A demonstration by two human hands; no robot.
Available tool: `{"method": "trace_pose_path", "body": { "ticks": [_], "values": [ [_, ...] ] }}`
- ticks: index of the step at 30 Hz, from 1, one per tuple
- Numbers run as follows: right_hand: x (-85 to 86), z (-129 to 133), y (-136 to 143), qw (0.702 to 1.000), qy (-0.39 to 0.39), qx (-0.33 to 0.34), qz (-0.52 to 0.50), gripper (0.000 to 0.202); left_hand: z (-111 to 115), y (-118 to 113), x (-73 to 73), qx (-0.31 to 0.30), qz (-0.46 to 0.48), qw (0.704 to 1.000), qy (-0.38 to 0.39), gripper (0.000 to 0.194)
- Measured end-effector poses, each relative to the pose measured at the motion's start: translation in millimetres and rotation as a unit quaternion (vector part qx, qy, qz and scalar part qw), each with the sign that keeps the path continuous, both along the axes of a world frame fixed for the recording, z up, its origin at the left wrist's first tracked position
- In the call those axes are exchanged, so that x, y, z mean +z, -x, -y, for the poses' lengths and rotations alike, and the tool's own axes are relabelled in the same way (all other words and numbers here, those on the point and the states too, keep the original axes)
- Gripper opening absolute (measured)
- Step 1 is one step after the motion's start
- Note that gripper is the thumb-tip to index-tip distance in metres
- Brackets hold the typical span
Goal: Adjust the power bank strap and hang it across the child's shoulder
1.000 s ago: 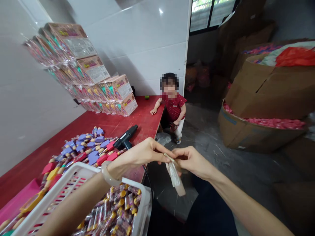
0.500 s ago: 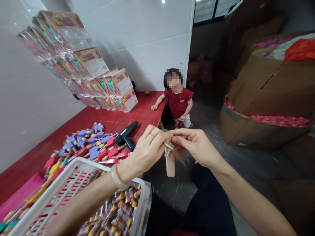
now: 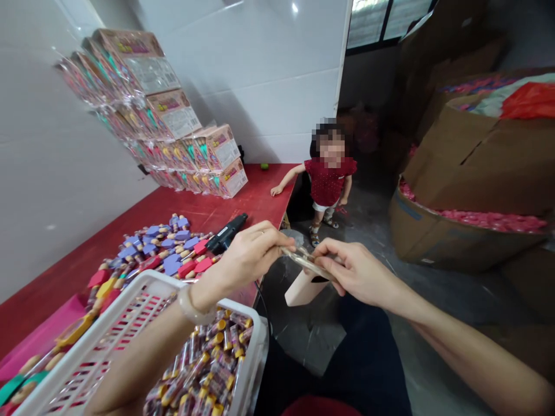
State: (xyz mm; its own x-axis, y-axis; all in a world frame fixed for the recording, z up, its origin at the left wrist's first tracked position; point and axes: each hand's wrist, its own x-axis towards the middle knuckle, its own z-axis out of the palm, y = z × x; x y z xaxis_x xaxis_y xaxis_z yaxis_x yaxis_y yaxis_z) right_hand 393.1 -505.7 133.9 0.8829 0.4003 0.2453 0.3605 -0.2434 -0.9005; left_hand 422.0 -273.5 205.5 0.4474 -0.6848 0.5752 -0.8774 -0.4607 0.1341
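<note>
Between my two hands, over the floor in front of my lap, hangs a beige pouch-like thing [image 3: 303, 290]; its exact kind is unclear. Its crinkled upper band is stretched between my fingers, and a pale, flat body hangs below with a dark gap at its top. My left hand [image 3: 251, 251], wearing a ring and a pale bangle, pinches the band's left end. My right hand [image 3: 353, 271] grips its right end, thumb on top. Nearest my left forearm is a white plastic basket [image 3: 150, 283] full of small tubes with yellow caps [image 3: 206, 370].
On the red table [image 3: 271, 196] lie a black heat-gun-like tool [image 3: 228, 231] and many purple and red pieces [image 3: 173, 248]. Wrapped boxed packs [image 3: 173, 115] are stacked behind. A small child [image 3: 329, 179] stands at the table's corner. Large cartons [image 3: 477, 167] hold pink pieces at right.
My hands have moved apart, stretching the band of the beige thing. Its hanging body has tilted, showing a dark gap. The child stands farther right in view, and the view has shifted slightly.
</note>
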Motion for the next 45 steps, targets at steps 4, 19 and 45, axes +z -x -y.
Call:
{"method": "trace_pose_path", "body": {
  "ticks": [4,19,45],
  "values": [
    [-32.0,2.5,-2.6,0.988,-0.08,0.036,-0.131,0.031,0.9,-5.1,-27.0,0.099,-0.191,0.973,0.08,0.014],
    [-47.8,-24.3,7.0,0.896,-0.334,0.075,-0.282,0.04,8.1,-4.9,-116.5,0.171,-0.584,0.754,0.247,0.039],
    [-83.6,-14.0,-2.9,0.897,-0.372,0.011,-0.239,0.03,42.0,30.7,-105.6,0.109,-0.635,0.719,0.26,0.031]
  ]
}}
